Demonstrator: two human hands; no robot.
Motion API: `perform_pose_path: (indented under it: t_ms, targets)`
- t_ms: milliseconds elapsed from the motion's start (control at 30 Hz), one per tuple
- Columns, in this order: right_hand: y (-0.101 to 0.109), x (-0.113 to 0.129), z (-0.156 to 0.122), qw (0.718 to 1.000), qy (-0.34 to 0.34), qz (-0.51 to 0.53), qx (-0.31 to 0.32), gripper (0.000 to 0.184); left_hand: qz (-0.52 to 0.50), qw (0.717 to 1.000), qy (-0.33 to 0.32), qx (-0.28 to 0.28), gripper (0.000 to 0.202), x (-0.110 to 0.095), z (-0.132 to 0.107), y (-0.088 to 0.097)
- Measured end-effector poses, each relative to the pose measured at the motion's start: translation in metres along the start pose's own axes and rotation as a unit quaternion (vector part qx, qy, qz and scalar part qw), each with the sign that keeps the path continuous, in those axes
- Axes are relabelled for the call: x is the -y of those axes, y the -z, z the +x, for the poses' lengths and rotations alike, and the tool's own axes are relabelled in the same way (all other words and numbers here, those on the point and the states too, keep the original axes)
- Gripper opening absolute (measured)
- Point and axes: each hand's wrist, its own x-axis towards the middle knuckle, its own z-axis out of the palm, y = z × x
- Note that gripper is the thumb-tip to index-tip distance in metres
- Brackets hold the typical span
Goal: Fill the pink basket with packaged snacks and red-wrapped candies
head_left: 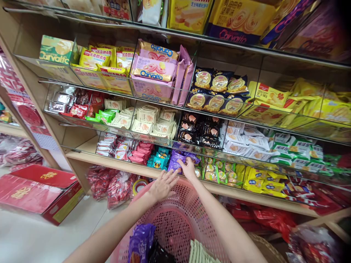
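My right hand point(188, 170) reaches into the lowest shelf row, thumb and fingers bent around a purple snack packet point(174, 163). More purple packets lie around and behind it. Just left of it, my left hand point(163, 185) is stretched out flat, fingers spread, above the rim of a pink plastic basket point(182, 199); its fingertips come close to the purple packets. Inside the basket are other purple packets point(141, 241), black packets point(161, 252) and a row of cream-coloured packets point(201, 252).
Teal packets point(159, 159) and green-and-yellow packets point(219, 171) flank the purple ones. Clear shelf fronts point(153, 136) run above my hands. A red box point(38, 191) stands on the floor at left, near bagged red goods point(120, 188) and a tape roll point(139, 185).
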Motion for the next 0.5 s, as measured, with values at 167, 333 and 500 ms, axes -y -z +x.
perform_pose_path:
  t_ms: [167,333,500]
  targets:
    - [0.006,0.004,-0.002,0.998,0.002,0.038,0.041,0.027,0.045,0.998,0.033,0.007,0.065,0.002,0.002,-0.015]
    - [0.009,0.002,-0.002,0.999,-0.018,0.027,0.041,0.025,0.048,0.998,0.038,0.005,0.066,0.005,0.001,-0.02]
    - [0.012,0.002,-0.005,0.997,-0.01,0.025,0.071,0.028,0.046,0.998,0.035,-0.003,0.067,0.004,-0.001,-0.02]
